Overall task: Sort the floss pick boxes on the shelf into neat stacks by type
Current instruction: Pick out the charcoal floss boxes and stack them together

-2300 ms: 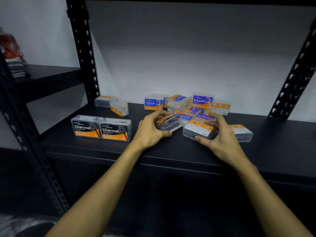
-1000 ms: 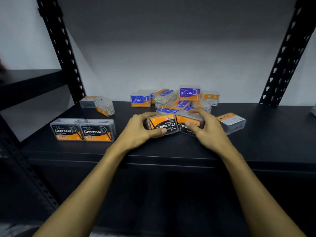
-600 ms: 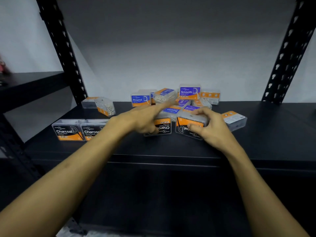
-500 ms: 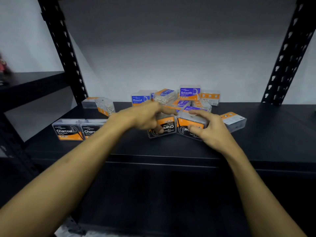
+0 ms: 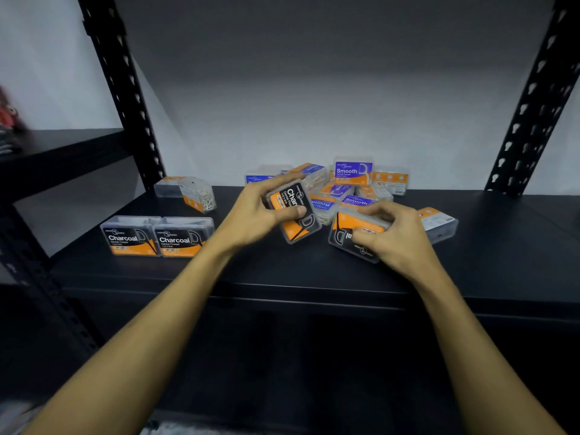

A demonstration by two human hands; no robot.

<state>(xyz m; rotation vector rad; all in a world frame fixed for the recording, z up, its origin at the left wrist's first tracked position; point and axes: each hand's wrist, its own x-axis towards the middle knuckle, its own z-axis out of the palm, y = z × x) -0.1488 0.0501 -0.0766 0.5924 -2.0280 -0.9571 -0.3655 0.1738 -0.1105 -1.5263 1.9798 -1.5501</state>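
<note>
At centre frame, on the black shelf, we had a Charcoal box in each hand; our left hand had its grip closed around one Charcoal box, thumb across the label and fingers behind, the box tilted and, as far as we could judge, lifted clear of the shelf; our right hand curled over a second Charcoal box, fingers closed on its top edge, the box lying upside down to us and seemingly resting on the shelf.

At left of the frame two sorted Charcoal boxes stood side by side, touching, labels facing us; that pair was all the order we could see, a row rather than a stack. Behind our hands the unsorted heap of purple Smooth and Round boxes lay jumbled at the back; a stray box lay just right of our right hand, and a tipped clear box sat apart at upper left of the shelf. We judged the work early: Charcoal partly gathered; the purple types untouched.
</note>
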